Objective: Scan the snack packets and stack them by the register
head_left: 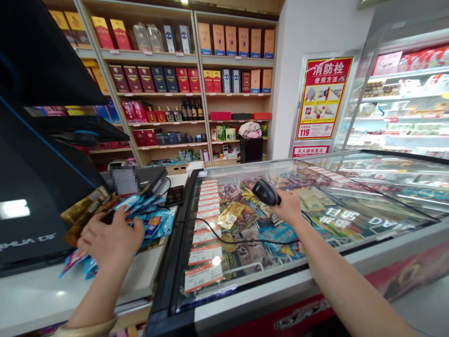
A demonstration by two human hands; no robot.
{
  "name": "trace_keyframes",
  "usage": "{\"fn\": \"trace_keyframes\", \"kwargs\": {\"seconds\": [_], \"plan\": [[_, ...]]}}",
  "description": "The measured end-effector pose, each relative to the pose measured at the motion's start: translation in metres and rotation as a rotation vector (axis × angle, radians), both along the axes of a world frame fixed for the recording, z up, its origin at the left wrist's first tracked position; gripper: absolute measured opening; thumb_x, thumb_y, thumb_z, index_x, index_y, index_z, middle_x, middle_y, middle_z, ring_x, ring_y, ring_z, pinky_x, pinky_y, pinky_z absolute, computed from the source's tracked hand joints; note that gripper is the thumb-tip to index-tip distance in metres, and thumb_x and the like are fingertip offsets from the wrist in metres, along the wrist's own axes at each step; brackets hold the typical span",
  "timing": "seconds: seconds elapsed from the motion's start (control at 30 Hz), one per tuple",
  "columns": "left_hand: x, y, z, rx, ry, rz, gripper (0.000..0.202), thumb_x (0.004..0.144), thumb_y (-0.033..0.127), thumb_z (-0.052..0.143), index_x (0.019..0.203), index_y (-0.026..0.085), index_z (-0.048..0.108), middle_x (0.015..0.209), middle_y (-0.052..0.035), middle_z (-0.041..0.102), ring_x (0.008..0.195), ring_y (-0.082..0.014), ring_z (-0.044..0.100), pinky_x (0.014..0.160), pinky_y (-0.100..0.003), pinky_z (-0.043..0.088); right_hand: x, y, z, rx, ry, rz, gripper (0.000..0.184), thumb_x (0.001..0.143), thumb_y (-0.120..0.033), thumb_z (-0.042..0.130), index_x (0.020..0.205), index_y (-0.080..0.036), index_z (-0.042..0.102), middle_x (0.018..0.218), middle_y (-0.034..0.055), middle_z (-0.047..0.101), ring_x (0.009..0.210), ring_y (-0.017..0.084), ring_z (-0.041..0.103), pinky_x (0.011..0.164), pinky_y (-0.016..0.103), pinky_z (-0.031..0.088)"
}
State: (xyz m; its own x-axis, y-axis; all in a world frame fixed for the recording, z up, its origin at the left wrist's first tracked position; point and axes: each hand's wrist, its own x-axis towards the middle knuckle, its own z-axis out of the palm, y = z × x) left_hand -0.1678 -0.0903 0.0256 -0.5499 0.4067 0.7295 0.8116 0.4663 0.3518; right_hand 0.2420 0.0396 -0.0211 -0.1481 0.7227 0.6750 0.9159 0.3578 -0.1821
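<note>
White desk, lower left of frame: carries a heap of blue snack packets, gold packets at its upper left, and a smartphone at its upper right. Dark checkout terminal stands at the left edge. Glass-topped display freezer, centre to right: black cable runs over the glass.

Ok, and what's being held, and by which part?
The right hand holds the black scanner by its handle end. The left hand is at the blue packets; whether it grips any can't be told.
</note>
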Motion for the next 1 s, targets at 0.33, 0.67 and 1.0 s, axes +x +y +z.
{"fn": "trace_keyframes", "kwargs": {"seconds": [0.33, 0.67, 1.0], "plan": [[0.0047, -0.0028, -0.001, 0.0, 0.07, -0.015, 0.046, 0.083, 0.04, 0.039, 0.118, 0.02, 0.062, 0.132, -0.0173, 0.049, 0.124, -0.0398, 0.039, 0.096, -0.054, 0.03, -0.0006, 0.0046, -0.0055, -0.002, 0.022, 0.057, 0.024, 0.071, -0.032, 0.06, 0.091, -0.022, 0.069, 0.088, 0.0068, 0.074, 0.081, 0.023, 0.065, 0.08, 0.032, 0.035], [0.0055, -0.0042, -0.0052, -0.195, 0.131, -0.008, 0.055, 0.087, 0.044, 0.028, 0.123, 0.017, 0.061, 0.129, -0.02, 0.057, 0.119, -0.0386, 0.043, 0.092, -0.054, 0.034, -0.0038, 0.0025, -0.0041, -0.028, 0.035, 0.073, 0.024, 0.071, -0.033, 0.06, 0.09, -0.022, 0.069, 0.087, 0.0066, 0.074, 0.082, 0.024, 0.065, 0.078, 0.034, 0.033], [0.0005, 0.0025, -0.0002, -0.075, 0.121, -0.139, 0.053, 0.088, 0.042, 0.029, 0.124, 0.016, 0.059, 0.126, -0.0175, 0.063, 0.127, -0.0335, 0.044, 0.103, -0.053, 0.029, -0.0052, 0.0029, -0.005, -0.01, 0.058, 0.1, 0.024, 0.072, -0.035, 0.06, 0.09, -0.022, 0.069, 0.085, 0.0047, 0.074, 0.08, 0.022, 0.064, 0.076, 0.033, 0.033]]}}
